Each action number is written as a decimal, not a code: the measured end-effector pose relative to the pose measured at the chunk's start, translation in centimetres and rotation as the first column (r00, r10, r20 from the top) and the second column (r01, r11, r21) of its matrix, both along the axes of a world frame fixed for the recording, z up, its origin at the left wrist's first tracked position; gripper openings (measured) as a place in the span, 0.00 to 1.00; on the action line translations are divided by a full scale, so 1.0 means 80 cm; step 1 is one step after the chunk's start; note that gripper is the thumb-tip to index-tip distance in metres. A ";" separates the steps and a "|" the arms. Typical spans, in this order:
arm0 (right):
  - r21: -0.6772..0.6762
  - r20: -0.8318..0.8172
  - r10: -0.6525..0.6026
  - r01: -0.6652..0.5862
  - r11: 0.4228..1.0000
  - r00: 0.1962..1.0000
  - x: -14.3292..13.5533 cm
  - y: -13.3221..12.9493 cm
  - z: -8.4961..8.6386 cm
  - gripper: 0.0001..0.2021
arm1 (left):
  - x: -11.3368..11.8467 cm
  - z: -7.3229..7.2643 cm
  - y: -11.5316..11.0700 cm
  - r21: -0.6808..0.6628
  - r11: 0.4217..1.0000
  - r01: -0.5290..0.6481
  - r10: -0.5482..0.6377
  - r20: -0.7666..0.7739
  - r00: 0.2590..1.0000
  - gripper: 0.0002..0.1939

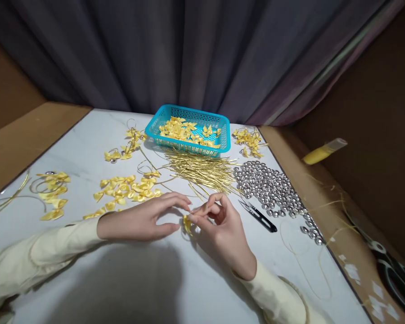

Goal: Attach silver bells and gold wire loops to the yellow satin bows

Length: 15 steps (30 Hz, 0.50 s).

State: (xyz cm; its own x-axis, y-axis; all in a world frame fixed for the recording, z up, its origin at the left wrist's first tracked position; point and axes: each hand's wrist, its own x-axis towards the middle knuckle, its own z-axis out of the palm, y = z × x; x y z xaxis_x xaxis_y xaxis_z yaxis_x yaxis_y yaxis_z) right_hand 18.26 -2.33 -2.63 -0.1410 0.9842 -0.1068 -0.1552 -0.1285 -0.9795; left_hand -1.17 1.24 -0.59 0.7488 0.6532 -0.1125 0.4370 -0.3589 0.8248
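Note:
A small yellow ribbon bow [187, 225] hangs at the fingertips of my right hand [224, 231], whose thumb and index finger are pinched together on it. A silver glint shows just beside the bow, partly behind the fingers. From the other side, my left hand [145, 221] reaches in with its thumb and fingers apart. Its index fingertip is close to the right fingertips; whether they touch I cannot tell. Several loose yellow bows [121, 188] lie beyond my left hand. Gold cords [202, 173] are piled beyond both hands.
A blue plastic basket [225, 143] with yellow bows stands at the back. Silver bells [270, 184] spread along the right edge, near black thread snips [260, 218]. Bows with cords and bells [251, 140] lie back right, others [56, 193] at left. Scissors [391, 270] rest beyond the right edge.

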 end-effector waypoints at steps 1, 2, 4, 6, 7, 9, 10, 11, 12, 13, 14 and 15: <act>0.010 0.005 0.003 -0.003 1.000 1.000 0.000 0.000 0.002 0.16 | 0.000 0.000 0.005 -0.049 0.997 0.056 -0.054 0.029 0.998 0.21; 0.019 0.010 0.007 -0.008 1.000 1.000 0.001 0.000 0.003 0.16 | 0.001 -0.001 0.010 -0.096 0.989 0.115 -0.109 0.058 0.992 0.23; 0.033 0.012 0.011 -0.011 0.999 1.000 0.001 0.000 0.005 0.16 | 0.002 -0.005 0.018 -0.106 0.981 0.164 -0.152 0.114 0.982 0.26; 0.040 -0.006 0.011 -0.011 0.999 1.000 0.002 0.001 0.007 0.16 | 0.003 -0.010 0.023 -0.080 0.977 0.199 -0.186 0.148 0.971 0.25; 0.039 -0.023 0.011 -0.010 0.999 1.000 0.003 0.002 0.008 0.16 | 0.003 -0.013 0.025 -0.069 0.971 0.228 -0.216 0.155 0.964 0.24; 0.022 -0.062 0.015 -0.013 1.000 0.998 0.005 0.003 0.012 0.17 | 0.002 -0.016 0.027 -0.059 0.955 0.290 -0.279 0.146 0.949 0.21; 0.013 -0.084 0.021 -0.020 1.000 0.996 0.006 0.004 0.014 0.18 | 0.002 -0.017 0.027 -0.057 0.948 0.312 -0.302 0.139 0.943 0.19; 0.004 -0.102 0.027 -0.026 1.000 0.994 0.007 0.004 0.016 0.18 | 0.001 -0.017 0.027 -0.058 0.944 0.325 -0.314 0.143 0.938 0.17; -0.005 -0.117 0.031 -0.032 0.999 0.993 0.008 0.004 0.018 0.19 | 0.000 -0.018 0.028 -0.066 0.941 0.332 -0.319 0.158 0.935 0.16; -0.012 -0.132 0.036 -0.038 0.999 0.991 0.008 0.004 0.020 0.19 | 0.000 -0.018 0.028 -0.081 0.938 0.336 -0.318 0.181 0.931 0.16; -0.018 -0.145 0.042 -0.045 0.999 0.989 0.008 0.004 0.022 0.20 | 0.000 -0.018 0.028 -0.101 0.935 0.341 -0.315 0.210 0.926 0.15; -0.022 -0.156 0.048 -0.052 0.998 0.987 0.008 0.004 0.024 0.20 | 0.000 -0.019 0.027 -0.124 0.931 0.343 -0.308 0.236 0.922 0.15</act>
